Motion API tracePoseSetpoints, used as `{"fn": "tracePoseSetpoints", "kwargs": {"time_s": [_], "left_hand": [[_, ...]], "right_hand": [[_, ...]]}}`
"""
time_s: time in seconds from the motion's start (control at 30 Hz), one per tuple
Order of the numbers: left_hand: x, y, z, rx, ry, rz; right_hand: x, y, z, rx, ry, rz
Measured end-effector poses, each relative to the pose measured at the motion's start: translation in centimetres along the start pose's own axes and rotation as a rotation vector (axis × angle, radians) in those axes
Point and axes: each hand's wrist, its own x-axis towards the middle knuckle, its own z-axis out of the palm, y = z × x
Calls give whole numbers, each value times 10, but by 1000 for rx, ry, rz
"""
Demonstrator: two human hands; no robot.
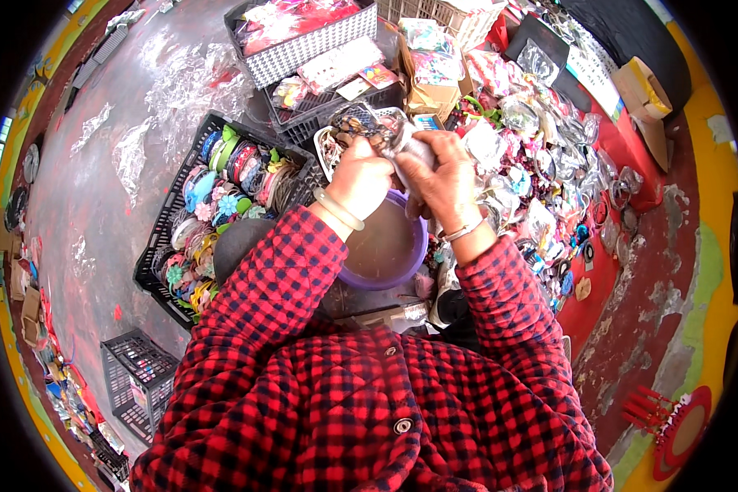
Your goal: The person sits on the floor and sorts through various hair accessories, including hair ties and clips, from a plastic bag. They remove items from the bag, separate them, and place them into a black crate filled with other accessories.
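While both hands work close together above a round purple bowl (385, 246), the left hand (361, 182) and right hand (443, 176) each pinch a crinkled clear plastic packet (402, 139) with small dark trinkets inside. Glossy and wrinkled, it is held at chest height. Beside them a black lattice crate (160, 246) holds colourful hairbands.
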Motion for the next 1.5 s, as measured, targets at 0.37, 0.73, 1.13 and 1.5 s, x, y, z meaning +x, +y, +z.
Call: {"fn": "tracePoseSetpoints", "kwargs": {"time_s": [0.37, 0.73, 1.13, 1.5], "left_hand": [[-4, -2, 3, -28, -59, 45], [-1, -3, -21, 1030, -118, 472], [-4, -16, -7, 192, 36, 150], [-9, 5, 16, -294, 29, 112]], "right_hand": [[-2, 25, 6, 388, -152, 278], [-1, 27, 1, 689, -160, 480], [-16, -5, 29, -141, 39, -239], [-14, 13, 48, 355, 251, 324]]}}
